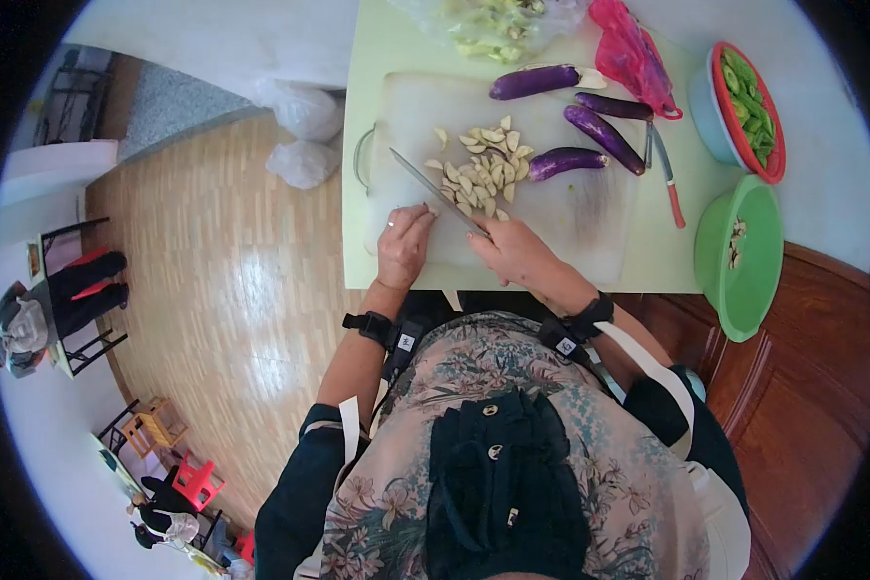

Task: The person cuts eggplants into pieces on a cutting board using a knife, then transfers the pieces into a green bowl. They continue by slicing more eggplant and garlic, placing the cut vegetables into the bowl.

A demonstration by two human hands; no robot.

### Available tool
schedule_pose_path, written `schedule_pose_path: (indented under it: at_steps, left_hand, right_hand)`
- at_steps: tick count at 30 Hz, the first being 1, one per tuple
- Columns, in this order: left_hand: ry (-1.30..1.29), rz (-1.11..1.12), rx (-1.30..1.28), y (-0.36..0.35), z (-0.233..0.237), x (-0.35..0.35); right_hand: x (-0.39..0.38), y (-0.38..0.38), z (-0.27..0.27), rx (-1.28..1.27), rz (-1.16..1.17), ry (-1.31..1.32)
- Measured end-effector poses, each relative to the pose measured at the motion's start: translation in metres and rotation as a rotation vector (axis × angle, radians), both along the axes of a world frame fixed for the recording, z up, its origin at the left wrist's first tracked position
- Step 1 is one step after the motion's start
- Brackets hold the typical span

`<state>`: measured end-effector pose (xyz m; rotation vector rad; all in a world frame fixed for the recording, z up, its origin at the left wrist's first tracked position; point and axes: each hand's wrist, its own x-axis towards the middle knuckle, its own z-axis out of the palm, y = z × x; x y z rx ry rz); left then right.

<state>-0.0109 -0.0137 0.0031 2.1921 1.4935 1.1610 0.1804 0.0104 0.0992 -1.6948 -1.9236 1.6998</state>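
Note:
My right hand [520, 253] is wrapped round the handle of a knife [435, 189], whose blade points up and left over the cutting board [406, 106]. My left hand [405, 244] rests on the board just left of the blade, fingers curled together against a small pale piece, probably eggplant, mostly covered by the fingertips. Beyond the blade lies a pile of cut eggplant pieces [483, 172]. A purple eggplant piece [565, 162] touches the pile's right side. Several more purple eggplants [541, 82] lie at the board's upper right.
A red-handled knife [674, 188] lies right of the board. A green basin [756, 256] holds a few pieces; a red basket [775, 155] holds green vegetables. A pink bag [628, 53] and a clear bag of vegetables [493, 29] sit at the back.

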Motion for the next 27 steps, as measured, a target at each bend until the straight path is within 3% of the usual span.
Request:
schedule_pose_path:
  at_steps: [8, 15, 27]
  left_hand:
    - [-0.005, 0.004, 0.015, 0.000, -0.003, 0.000]
    - [-0.009, 0.003, 0.015, 0.001, 0.000, 0.001]
    - [-0.018, -0.007, 0.039, 0.003, -0.006, 0.002]
  right_hand:
    - [0.016, -0.009, 0.021, -0.013, 0.171, -0.038]
    - [0.011, -0.006, 0.020, -0.025, 0.155, -0.064]
    - [-0.017, 0.010, -0.026, -0.036, -0.082, 0.191]
